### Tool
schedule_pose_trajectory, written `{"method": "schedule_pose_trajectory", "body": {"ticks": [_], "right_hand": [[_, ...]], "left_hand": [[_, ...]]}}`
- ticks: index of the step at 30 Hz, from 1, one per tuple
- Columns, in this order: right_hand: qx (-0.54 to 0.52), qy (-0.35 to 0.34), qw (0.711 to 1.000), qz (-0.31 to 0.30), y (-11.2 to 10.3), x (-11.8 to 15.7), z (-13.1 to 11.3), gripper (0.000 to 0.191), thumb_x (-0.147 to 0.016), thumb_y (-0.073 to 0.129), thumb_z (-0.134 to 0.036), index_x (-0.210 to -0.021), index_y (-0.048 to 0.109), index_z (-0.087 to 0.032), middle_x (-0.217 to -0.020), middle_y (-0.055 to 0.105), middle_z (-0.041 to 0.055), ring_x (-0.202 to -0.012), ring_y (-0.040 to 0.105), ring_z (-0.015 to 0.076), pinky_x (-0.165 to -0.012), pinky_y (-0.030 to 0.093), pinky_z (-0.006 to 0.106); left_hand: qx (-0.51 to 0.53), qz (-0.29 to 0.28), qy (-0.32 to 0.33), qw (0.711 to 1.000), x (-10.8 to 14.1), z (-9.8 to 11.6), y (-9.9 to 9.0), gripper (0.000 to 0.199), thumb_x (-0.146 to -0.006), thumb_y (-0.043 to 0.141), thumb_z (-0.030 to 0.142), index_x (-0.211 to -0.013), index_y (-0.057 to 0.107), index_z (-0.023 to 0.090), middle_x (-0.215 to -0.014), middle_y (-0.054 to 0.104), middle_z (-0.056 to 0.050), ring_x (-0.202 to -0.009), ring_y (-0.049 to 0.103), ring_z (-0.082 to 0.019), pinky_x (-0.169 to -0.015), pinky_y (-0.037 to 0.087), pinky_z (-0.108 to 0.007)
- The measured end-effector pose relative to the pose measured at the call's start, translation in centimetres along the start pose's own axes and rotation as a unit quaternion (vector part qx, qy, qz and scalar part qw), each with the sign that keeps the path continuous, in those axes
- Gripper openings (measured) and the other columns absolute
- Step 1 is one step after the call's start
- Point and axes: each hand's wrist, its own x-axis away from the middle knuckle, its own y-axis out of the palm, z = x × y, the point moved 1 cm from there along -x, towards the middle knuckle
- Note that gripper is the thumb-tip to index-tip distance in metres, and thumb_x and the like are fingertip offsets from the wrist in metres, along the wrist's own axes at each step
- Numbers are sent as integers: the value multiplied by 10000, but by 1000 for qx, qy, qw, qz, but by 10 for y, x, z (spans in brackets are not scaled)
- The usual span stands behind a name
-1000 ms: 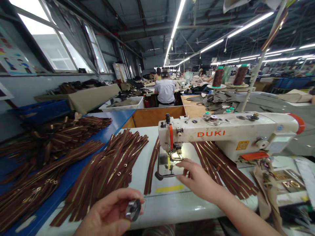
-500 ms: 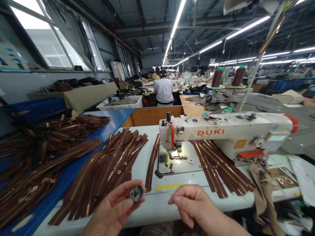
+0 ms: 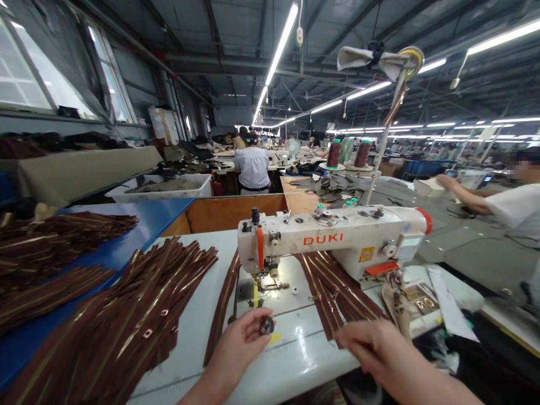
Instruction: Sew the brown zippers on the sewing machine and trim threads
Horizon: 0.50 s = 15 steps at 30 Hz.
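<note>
A small round metal bobbin case is pinched between the thumb and fingers of my left hand, in front of the sewing machine's needle area. My right hand is closed in a pinch to the right, over the table's front edge. A fine thread seems to run from the bobbin case to those fingertips, though it hardly shows now. Behind both hands stands the white sewing machine. Brown zippers lie under its arm, and a single zipper strip lies left of the needle plate.
A large pile of brown zippers covers the table's left side, with more zippers on a blue table. Thread cones stand behind the machine. One co-worker sits ahead; another person's arm reaches in at right.
My hands have moved apart, the right one going rightward, while the left brings the bobbin case closer to the machine. The view has turned right, and a person at the right edge has come into sight.
</note>
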Motion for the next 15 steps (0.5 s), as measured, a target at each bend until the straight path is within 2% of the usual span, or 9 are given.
{"method": "schedule_pose_trajectory", "body": {"ticks": [3,5,7,8,11,13,15], "right_hand": [[2,14,985,170,-71,-38,-11,233,-876,491,-299,-857,699,-196,-741,684,25,-682,614,170,-623,455,253],[56,-4,967,249,-106,-69,-9,182,-852,534,-276,-861,689,-182,-811,680,46,-752,616,193,-690,474,295],[91,-13,965,244,-129,-100,-3,209,-895,514,-302,-930,674,-172,-918,669,65,-818,617,202,-742,492,332],[99,-22,971,216,-136,-114,-1,222,-913,516,-318,-1007,650,-168,-997,652,72,-866,615,200,-775,502,349],[107,-38,978,173,-146,-145,1,285,-926,537,-342,-1152,573,-171,-1166,584,75,-976,597,205,-833,518,396],[111,-45,981,153,-148,-157,1,287,-926,539,-348,-1144,575,-166,-1165,583,64,-974,599,210,-825,525,392],[114,-50,984,127,-149,-164,2,267,-904,560,-380,-1024,628,-151,-1015,638,40,-851,618,189,-740,529,332]], "left_hand": [[-78,5,52,996,-18,-11,11,313,-569,648,174,-879,691,170,-908,734,-67,-893,690,-234,-891,522,-357],[-160,19,89,983,-26,-16,12,303,-588,610,156,-877,697,188,-933,736,-58,-935,683,-240,-932,502,-368],[-242,34,115,963,-31,-21,10,299,-605,597,145,-879,706,198,-989,734,-64,-994,669,-249,-976,473,-381],[-275,41,127,952,-33,-25,9,296,-618,596,146,-886,709,200,-1028,727,-71,-1020,661,-253,-993,461,-387],[-343,55,176,921,-37,-40,4,285,-660,609,161,-921,714,205,-1099,707,-88,-1076,638,-263,-1012,447,-403],[-383,63,231,892,-38,-51,1,295,-682,623,178,-961,713,215,-1100,708,-85,-1087,633,-266,-988,475,-402],[-421,78,292,855,-37,-62,-3,345,-704,634,192,-1042,693,228,-1142,691,-78,-1094,630,-263,-957,506,-387]]}}
